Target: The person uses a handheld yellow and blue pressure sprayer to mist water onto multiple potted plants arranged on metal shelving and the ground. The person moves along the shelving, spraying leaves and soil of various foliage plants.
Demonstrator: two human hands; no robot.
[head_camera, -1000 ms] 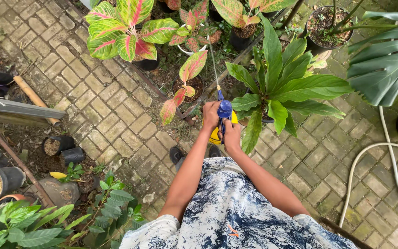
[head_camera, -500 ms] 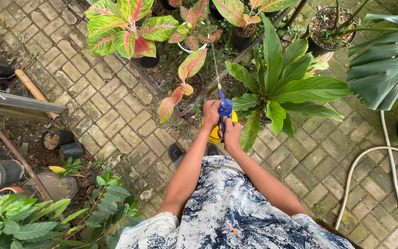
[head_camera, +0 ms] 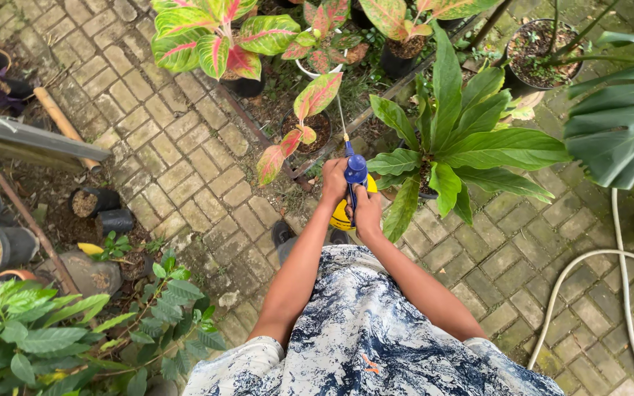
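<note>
Potted plants (head_camera: pixel 455 150) around sprayer (head_camera: pixel 354 192)

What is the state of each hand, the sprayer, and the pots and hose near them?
Left hand: closed around the sprayer's blue head.
Right hand: closed on the sprayer handle.
Spray bottle: held up, thin nozzle aimed at the red-green plant.
Small black pots: lying tipped on the soil.
White hose: lying curved on the paving.

Garden yard: brick paving (head_camera: pixel 185 158), potted plants (head_camera: pixel 464 147), hose (head_camera: pixel 588 271).
</note>
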